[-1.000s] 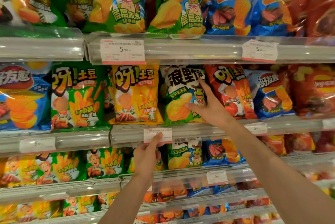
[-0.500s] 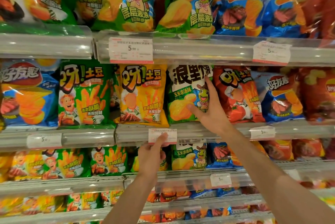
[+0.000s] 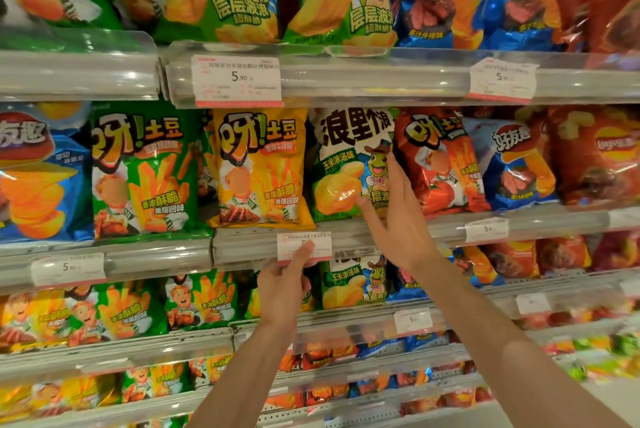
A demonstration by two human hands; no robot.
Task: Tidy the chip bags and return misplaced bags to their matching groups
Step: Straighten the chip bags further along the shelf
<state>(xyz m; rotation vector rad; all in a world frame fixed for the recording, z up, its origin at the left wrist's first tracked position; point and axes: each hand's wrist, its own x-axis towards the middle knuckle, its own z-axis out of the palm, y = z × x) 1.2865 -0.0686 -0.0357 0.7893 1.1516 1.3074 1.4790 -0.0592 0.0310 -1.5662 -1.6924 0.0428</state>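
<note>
Right hand [image 3: 398, 219] loosened — fingers spread against frog bag [image 3: 343, 167], left hand [image 3: 284, 282] pinching price tag [image 3: 304, 247]

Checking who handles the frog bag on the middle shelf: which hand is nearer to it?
Right. The right hand lies against the frog bag's right side, fingers spread on its front. The left hand is lower, pinching the price tag on the shelf rail beneath.

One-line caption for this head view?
Right hand rests open against a green frog-mascot chip bag while left hand pinches the price tag below.
</note>
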